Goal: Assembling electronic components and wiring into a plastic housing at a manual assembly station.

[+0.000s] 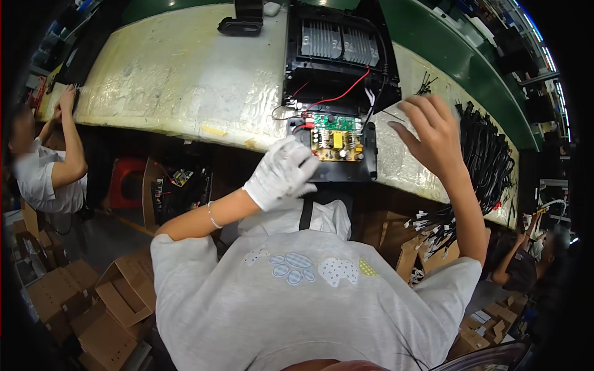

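My left hand (283,173), in a white glove, is at the left edge of a black panel (342,172). Its fingers are bent but apart, close to a green and tan circuit board (337,141) on that panel; I make out nothing in them. To the right of the board, my bare right hand (432,131) is raised over the bench, thumb and fingers apart. A thin dark strand shows near its fingertips. Behind the board, a black housing (300,77) with silver finned heat sinks (340,43) lies open. Red and white wires run between housing and board.
Many black cables (486,154) are heaped on the right of the bench (185,74), their white plugs hanging over the edge. A black part (240,26) stands at the far side. Cardboard boxes (127,287) lie below left. Co-workers (52,161) sit at left and far right.
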The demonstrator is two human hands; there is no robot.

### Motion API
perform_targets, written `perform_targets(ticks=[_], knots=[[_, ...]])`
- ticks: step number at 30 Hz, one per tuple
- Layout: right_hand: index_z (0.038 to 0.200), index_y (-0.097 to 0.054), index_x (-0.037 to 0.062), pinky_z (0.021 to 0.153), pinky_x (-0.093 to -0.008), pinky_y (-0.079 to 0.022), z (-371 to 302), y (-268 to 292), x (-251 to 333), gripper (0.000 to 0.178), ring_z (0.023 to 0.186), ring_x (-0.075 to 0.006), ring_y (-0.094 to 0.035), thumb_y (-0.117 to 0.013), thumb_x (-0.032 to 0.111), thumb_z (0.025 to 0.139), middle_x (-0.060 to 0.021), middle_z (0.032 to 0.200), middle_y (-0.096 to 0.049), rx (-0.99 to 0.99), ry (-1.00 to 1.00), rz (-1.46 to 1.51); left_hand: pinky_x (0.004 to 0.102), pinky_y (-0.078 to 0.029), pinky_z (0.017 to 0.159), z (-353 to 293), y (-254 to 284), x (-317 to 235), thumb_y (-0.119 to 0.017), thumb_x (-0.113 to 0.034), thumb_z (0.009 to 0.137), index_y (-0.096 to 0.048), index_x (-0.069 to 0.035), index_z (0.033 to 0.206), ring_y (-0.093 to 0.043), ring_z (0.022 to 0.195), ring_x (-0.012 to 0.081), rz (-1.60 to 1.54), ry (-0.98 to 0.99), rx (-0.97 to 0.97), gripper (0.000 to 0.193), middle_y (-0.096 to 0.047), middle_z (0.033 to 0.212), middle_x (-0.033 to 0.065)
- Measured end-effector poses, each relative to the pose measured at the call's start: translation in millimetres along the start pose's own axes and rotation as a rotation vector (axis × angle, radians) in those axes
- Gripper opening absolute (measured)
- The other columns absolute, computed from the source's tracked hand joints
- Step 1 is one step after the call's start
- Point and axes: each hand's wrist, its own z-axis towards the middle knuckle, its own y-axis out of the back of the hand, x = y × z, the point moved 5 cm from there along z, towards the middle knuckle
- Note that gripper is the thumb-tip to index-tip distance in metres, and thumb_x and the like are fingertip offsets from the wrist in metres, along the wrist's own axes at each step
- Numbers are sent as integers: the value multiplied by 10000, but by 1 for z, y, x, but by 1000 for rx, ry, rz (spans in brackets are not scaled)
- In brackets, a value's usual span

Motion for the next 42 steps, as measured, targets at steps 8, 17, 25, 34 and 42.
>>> perform_targets(ticks=[8, 17, 25, 34, 42], knots=[[1252, -574, 87, 743, -371, -506, 80, -106, 58, 462, 950, -245, -622, -639, 74, 795, -76, 950, -624, 309, 389, 195, 395, -462, 808, -20, -6, -31, -606, -165, 716, -617, -65, 953, -597, 806, 174, 76, -225, -143, 257, -534, 755, -1], [861, -631, 69, 575, -402, -511, 107, -127, 65, 123, 638, -299, -633, -685, 90, 752, -100, 720, -594, 434, 485, 242, 439, -475, 842, -5, 17, -48, -609, -168, 705, -650, -91, 802, -552, 736, 172, -6, -180, -291, 131, -509, 692, -5], [976, -662, 73, 592, -405, -526, 101, -133, 63, 236, 704, -313, -669, -716, 144, 757, -117, 781, -649, 590, 415, 257, 387, -476, 745, 7, 13, -52, -643, -165, 666, -650, -96, 862, -557, 689, 170, -49, -251, -189, 207, -520, 718, -7], [817, -638, 7, 843, -362, -458, 81, -85, 2, 262, 963, -281, -518, -718, 253, 850, -132, 1015, -501, 528, 120, 831, 480, -418, 1006, 16, 10, 31, -827, -156, 577, -524, -59, 877, -426, 1276, 450, -281, 118, -354, 437, -416, 1373, 302], [868, -575, -19, 780, -360, -432, 72, -82, 18, 438, 904, -257, -486, -815, 325, 743, -130, 956, -449, 443, -81, 722, 409, -472, 941, 35, -22, 65, -822, -149, 592, -517, -73, 882, -540, 1172, 362, -615, 87, -215, 427, -495, 1252, 240]])
